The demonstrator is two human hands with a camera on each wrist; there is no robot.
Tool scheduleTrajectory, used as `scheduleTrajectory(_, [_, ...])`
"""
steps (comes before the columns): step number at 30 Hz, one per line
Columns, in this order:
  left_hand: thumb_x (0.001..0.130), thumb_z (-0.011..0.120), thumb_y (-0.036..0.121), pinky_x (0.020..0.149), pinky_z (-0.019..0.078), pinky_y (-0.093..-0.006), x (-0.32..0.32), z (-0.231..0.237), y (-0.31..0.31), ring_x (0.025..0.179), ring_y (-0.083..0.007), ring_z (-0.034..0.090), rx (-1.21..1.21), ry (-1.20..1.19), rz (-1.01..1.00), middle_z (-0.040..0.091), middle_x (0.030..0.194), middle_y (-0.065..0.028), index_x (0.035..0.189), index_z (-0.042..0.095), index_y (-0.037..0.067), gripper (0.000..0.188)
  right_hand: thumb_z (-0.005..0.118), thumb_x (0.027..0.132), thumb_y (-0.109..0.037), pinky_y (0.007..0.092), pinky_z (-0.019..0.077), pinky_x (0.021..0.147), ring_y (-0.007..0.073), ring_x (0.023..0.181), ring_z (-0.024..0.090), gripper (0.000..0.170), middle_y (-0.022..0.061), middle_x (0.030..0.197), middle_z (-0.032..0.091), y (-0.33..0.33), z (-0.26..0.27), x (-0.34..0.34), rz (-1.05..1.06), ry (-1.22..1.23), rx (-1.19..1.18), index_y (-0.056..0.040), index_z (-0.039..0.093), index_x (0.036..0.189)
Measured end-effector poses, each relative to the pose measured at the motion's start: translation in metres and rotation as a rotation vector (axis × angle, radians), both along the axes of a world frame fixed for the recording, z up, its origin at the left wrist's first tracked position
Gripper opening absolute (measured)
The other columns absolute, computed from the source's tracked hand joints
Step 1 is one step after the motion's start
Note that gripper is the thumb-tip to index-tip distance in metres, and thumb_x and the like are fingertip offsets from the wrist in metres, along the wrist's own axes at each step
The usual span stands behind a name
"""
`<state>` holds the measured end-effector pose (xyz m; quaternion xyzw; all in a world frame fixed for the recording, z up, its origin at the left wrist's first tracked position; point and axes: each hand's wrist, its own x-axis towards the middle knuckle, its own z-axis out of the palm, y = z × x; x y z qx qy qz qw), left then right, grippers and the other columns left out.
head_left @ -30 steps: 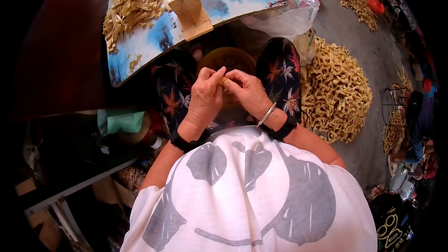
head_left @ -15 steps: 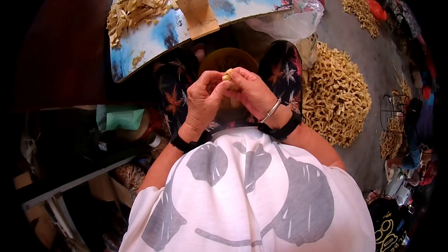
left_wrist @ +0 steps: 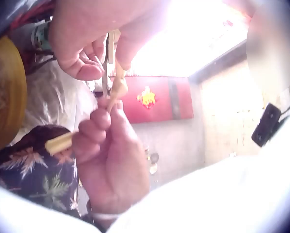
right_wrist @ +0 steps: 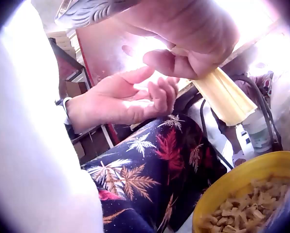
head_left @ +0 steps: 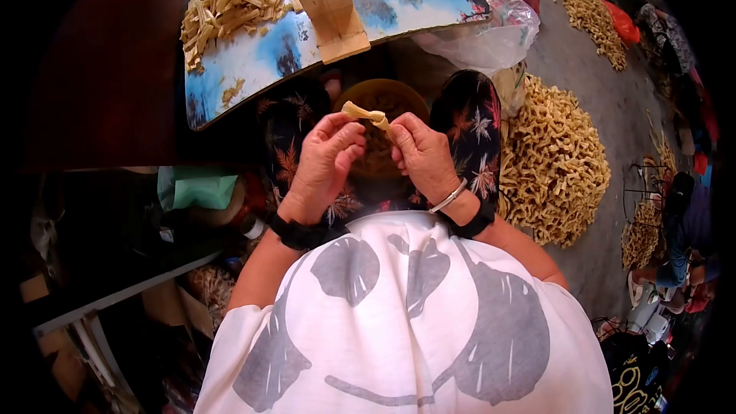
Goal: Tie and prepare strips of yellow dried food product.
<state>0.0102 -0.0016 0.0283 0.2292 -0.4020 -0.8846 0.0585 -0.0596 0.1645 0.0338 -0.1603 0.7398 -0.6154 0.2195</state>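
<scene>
A pale yellow strip with a knot in it (head_left: pixel 374 116), looking like tofu skin, is stretched between both hands above the lap. My right hand (head_left: pixel 425 157) pinches its right end between thumb and fingers. At the other end is my left hand (head_left: pixel 320 161), its thumb and fingers around the strip in the left wrist view, where the knot (left_wrist: pixel 119 90) shows between the hands. The right wrist view shows a flat length of strip (right_wrist: pixel 225 97) coming out from under the right hand. A yellow bowl (right_wrist: pixel 242 170) of knotted pieces stands below, between the knees.
Loose strips (head_left: pixel 238 0) are heaped on a low painted table (head_left: pixel 287 57), beside an angled wooden piece (head_left: pixel 333 23). A big pile of knotted pieces (head_left: pixel 556 165) lies on the floor at right, near a clear plastic bag (head_left: pixel 494 27). A smaller pile (head_left: pixel 590 19) is farther back.
The hands were close together around the strip and have moved apart, so the knotted strip now shows stretched between them. The head view has shifted slightly.
</scene>
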Motion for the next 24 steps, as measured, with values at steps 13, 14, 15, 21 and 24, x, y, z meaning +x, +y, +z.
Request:
scheduleTrajectory(13, [0.099, 0.059, 0.019, 0.064, 0.0473, -0.0209, 0.0, 0.01, 0.019, 0.073, -0.0077, 0.057, -0.359, -0.016, -0.265, 0.063, 0.086, -0.0004, 0.104, 0.064, 0.004, 0.016, 0.067, 0.09, -0.024, 0.0311, 0.0508, 0.067, 0.0192, 0.071, 0.063, 0.028, 0.0112, 0.082, 0.067, -0.012, -0.008, -0.03, 0.123, 0.088, -0.126, -0.0019, 0.061, 0.107])
scheduleTrajectory(14, [0.099, 0.058, 0.019, 0.061, 0.0449, -0.0193, 0.001, 0.011, 0.019, 0.07, -0.0063, 0.055, -0.417, -0.023, -0.299, 0.062, 0.083, 0.0005, 0.101, 0.065, 0.004, 0.016, 0.066, 0.091, -0.023, 0.0309, 0.051, 0.067, 0.0193, 0.072, 0.064, 0.027, 0.0117, 0.082, 0.068, -0.011, -0.012, -0.033, 0.106, 0.097, -0.119, -0.0015, 0.061, 0.107])
scheduleTrajectory(15, [0.099, 0.058, 0.019, 0.058, 0.0425, -0.0177, 0.002, 0.013, 0.019, 0.066, -0.0049, 0.053, -0.476, -0.032, -0.331, 0.061, 0.08, 0.0014, 0.099, 0.065, 0.004, 0.017, 0.066, 0.091, -0.023, 0.0308, 0.0512, 0.067, 0.0194, 0.072, 0.064, 0.027, 0.0121, 0.082, 0.068, -0.012, -0.012, -0.034, 0.091, 0.105, -0.113, -0.0011, 0.061, 0.106])
scheduleTrajectory(21, [0.099, 0.058, 0.019, 0.047, 0.0239, -0.0161, 0.0, 0.018, 0.021, 0.054, -0.0004, 0.034, -0.433, -0.052, -0.241, 0.048, 0.067, 0.0082, 0.092, 0.065, 0.004, 0.018, 0.066, 0.09, -0.019, 0.0252, 0.0495, 0.066, 0.0064, 0.072, 0.058, 0.019, 0.0032, 0.076, 0.065, -0.018, -0.018, -0.027, 0.148, -0.063, -0.25, -0.0006, 0.064, 0.097])
scheduleTrajectory(24, [0.099, 0.058, 0.019, 0.047, 0.0225, -0.0163, 0.006, 0.016, 0.015, 0.054, 0.0001, 0.032, -0.484, -0.039, -0.254, 0.044, 0.066, 0.0095, 0.09, 0.064, 0.004, 0.018, 0.066, 0.09, -0.018, 0.0234, 0.0489, 0.065, 0.0045, 0.071, 0.056, 0.018, -0.0007, 0.075, 0.063, -0.018, -0.021, -0.03, 0.131, -0.1, -0.259, -0.0012, 0.065, 0.095])
